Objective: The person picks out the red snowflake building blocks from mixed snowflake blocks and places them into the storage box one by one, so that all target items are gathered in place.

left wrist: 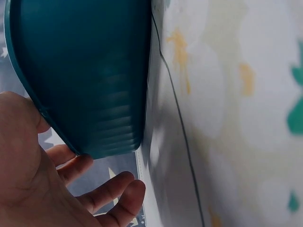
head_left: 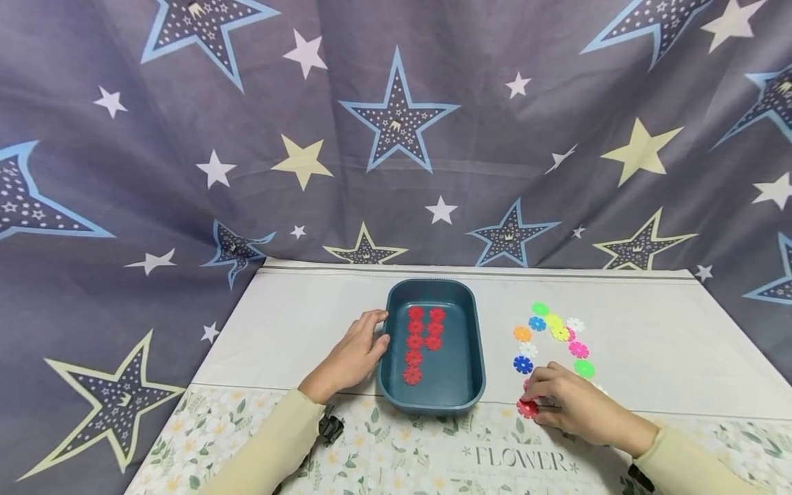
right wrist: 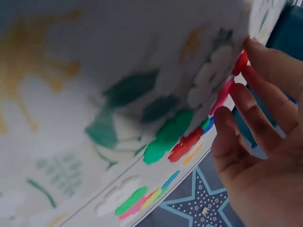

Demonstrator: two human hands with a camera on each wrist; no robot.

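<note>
A dark teal tray point(head_left: 454, 378) stands in the middle of the table, with several red snowflake discs point(head_left: 414, 342) laid in two columns on its floor. My left hand point(head_left: 353, 350) rests against the tray's left rim, its fingers loose and spread; in the left wrist view they touch the tray wall point(left wrist: 94, 85). To the right of the tray, my right hand point(head_left: 572, 402) pinches a red snowflake disc point(head_left: 527, 408) low over the flowered part of the cloth. That red disc point(right wrist: 241, 62) is partly hidden by the fingertips in the right wrist view.
Several discs in other colours lie in a loose ring right of the tray, among them an orange disc point(head_left: 522, 334), a dark blue disc point(head_left: 522, 364) and a green disc point(head_left: 584, 369). A star-patterned curtain point(head_left: 396, 192) hangs behind the table.
</note>
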